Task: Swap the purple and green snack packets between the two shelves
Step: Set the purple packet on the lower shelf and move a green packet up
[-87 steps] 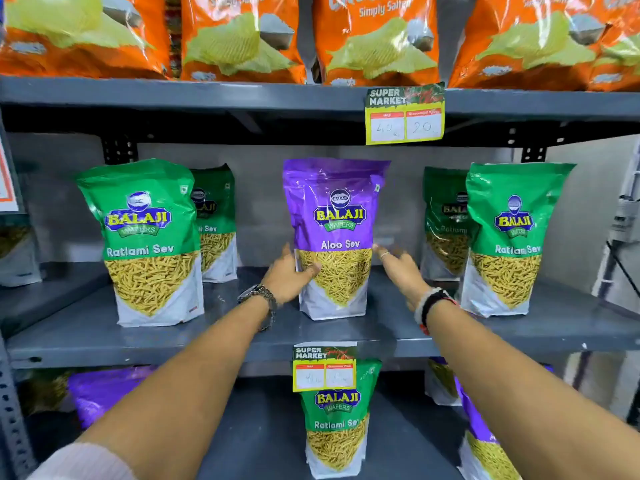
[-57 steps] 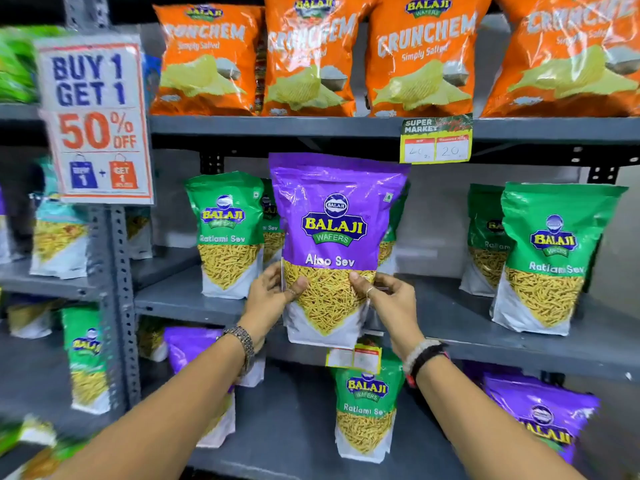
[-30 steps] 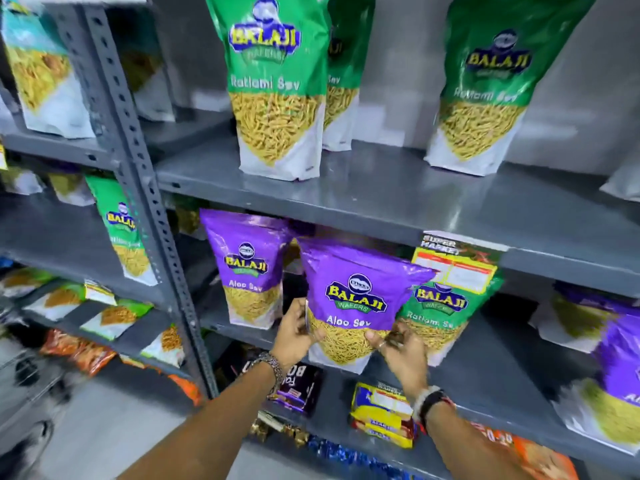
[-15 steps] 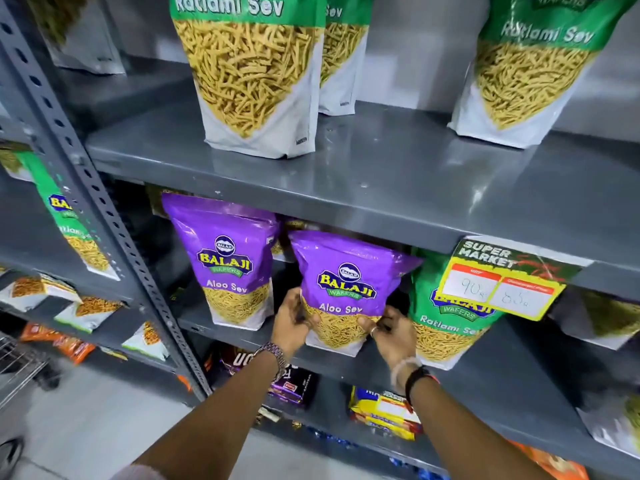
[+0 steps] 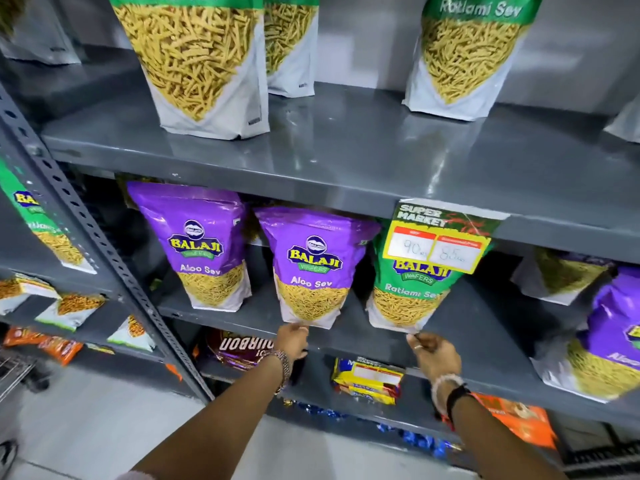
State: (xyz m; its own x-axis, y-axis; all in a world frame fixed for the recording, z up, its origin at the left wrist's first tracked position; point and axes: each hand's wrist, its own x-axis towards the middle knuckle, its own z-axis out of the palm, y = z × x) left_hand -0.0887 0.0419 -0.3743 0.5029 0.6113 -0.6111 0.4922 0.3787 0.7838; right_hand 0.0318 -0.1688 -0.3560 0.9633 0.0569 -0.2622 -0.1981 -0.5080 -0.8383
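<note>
Purple Aloo Sev packet [image 5: 313, 268], green Ratlami Sev packet [image 5: 412, 289], grey shelf [image 5: 346, 157], yellow price tag [image 5: 440, 242]

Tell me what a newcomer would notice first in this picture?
The eye goes first to two purple packets standing side by side on the lower shelf, with a green packet just right of them. Next comes the yellow price tag hanging over the green packet. Both hands reach toward the packets' bottom edges.

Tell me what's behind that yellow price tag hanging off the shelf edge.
The price tag covers the top of a green Ratlami Sev packet standing on the lower shelf. Its logo is partly hidden; anything further back cannot be seen.
</note>
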